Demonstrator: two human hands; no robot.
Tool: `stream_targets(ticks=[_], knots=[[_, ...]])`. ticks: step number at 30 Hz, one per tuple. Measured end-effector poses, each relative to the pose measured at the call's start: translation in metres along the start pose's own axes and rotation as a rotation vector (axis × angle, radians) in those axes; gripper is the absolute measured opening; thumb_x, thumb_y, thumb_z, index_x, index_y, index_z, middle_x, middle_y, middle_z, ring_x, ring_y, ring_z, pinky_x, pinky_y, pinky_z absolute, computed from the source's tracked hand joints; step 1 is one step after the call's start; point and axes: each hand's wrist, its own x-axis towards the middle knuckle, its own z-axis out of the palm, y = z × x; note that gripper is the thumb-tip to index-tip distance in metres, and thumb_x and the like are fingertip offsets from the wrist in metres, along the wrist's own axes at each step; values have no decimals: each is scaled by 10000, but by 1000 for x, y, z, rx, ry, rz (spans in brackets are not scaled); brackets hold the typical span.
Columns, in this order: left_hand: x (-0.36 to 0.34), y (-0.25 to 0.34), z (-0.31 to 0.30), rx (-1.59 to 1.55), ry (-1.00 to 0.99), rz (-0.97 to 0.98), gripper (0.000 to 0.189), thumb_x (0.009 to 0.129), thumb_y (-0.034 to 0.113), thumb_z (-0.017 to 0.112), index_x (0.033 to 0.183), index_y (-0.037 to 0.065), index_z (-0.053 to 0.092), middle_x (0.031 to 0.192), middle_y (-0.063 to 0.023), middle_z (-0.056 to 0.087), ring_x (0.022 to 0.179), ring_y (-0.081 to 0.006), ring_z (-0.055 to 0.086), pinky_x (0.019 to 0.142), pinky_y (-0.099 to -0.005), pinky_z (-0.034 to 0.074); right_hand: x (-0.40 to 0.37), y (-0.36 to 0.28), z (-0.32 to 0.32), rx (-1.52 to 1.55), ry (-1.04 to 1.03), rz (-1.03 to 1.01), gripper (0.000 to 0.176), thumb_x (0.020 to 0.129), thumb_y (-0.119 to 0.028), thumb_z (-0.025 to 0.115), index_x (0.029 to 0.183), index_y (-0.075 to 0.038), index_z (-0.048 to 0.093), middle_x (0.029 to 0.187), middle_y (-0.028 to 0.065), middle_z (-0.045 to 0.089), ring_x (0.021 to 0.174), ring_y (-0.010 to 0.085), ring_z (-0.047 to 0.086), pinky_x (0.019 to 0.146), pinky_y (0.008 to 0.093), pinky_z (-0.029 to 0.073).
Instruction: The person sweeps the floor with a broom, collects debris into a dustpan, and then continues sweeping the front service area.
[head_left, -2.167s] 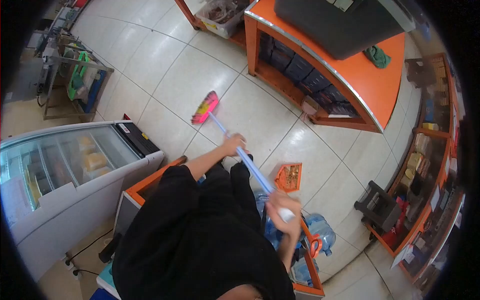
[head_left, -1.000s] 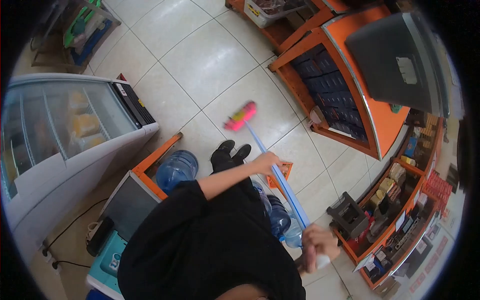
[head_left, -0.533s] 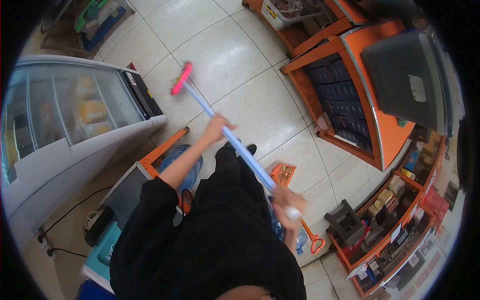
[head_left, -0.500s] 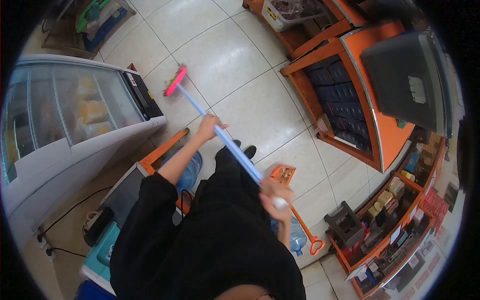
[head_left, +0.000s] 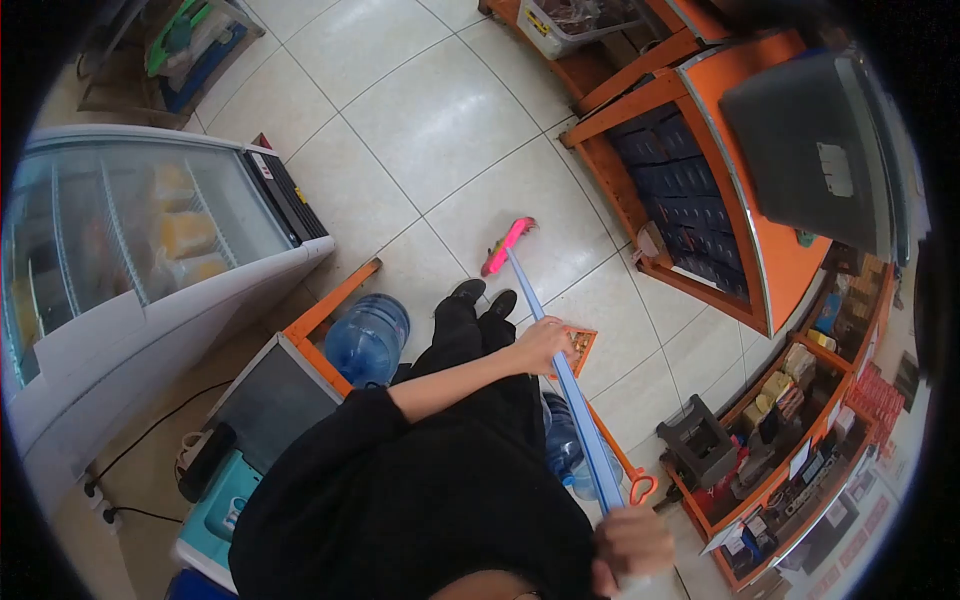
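Observation:
A broom with a pink head and a pale blue handle slants across the view, its bristles on or close to the floor tiles just beyond my shoes. My left hand is wrapped round the lower part of the handle. Near the top end of that handle, my right hand is closed round it, somewhat blurred. An orange dustpan with small debris in it lies on the floor beside my left hand. Its long stick ends in an orange loop; the broom handle and my left hand partly cover the pan.
A glass-door fridge stands at left. Blue water bottles sit near my legs, one at left and others by the dustpan stick. An orange cabinet, a dark grey stool and low shelves line the right side.
The broom head has swept from near the fridge rightward and closer to my feet. Both hands moved right with the handle, my right hand also toward the bottom edge.

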Motion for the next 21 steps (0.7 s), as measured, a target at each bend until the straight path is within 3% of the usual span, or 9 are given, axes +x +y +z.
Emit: stream_targets(ticks=[4,5,7,8,11,17,18,19,21], knots=[[3,18,-41,117,2,26,95,664,233,609,616,170,557,542,-51,526,604,-222,561,886,-450,343,-23,-27,-39,68,-106,72,280,676,34,512,465,-83,369,366,42,373,268,186,344,359,288,366],[5,4,-56,237,-39,-15,77,652,232,612,621,174,573,557,-39,540,630,-218,568,889,-459,335,-40,-13,-32,63,123,30,166,565,1,567,478,-36,431,429,69,415,337,215,420,363,322,337],[4,-50,-89,408,4,-56,64,619,227,636,615,179,593,596,-16,569,697,-214,582,909,-479,311,-54,19,-44,-434,-36,333,154,567,-57,596,500,-22,462,474,93,463,411,235,488,413,339,392],[-1,-95,-94,387,221,-66,54,611,213,653,620,184,609,609,-11,575,746,-211,585,942,-497,292,-31,40,-15,-476,268,447,185,576,-126,610,528,-14,471,540,104,503,491,259,524,479,341,432],[-7,-176,-135,695,80,-341,109,693,256,629,626,170,623,706,-11,589,846,-225,577,981,-589,216,-53,153,-11,-206,110,383,89,620,5,622,604,2,535,623,113,553,603,271,574,646,358,474],[19,-181,-5,365,-119,-218,96,625,233,681,716,210,667,815,-28,592,966,-251,543,984,-641,163,-88,92,-63,-482,421,416,52,649,8,546,605,35,552,605,134,573,557,264,580,629,356,471],[27,-156,35,188,-64,-148,146,581,205,697,722,211,661,796,-22,584,942,-248,548,985,-636,163,-94,63,-76,-328,471,415,70,634,-4,556,586,40,531,570,138,532,495,252,517,545,333,423],[40,-100,52,328,-66,-49,101,575,223,659,632,187,583,717,-33,561,796,-256,557,758,-567,349,-92,37,-82,-260,518,381,95,623,-4,557,556,33,501,514,122,481,437,227,448,484,316,364],[57,-45,103,155,-137,-35,109,615,239,661,646,200,563,686,11,554,811,-228,563,911,-611,270,-83,2,-80,-322,537,278,302,693,-58,586,480,-40,373,445,63,418,363,165,380,448,293,339]])
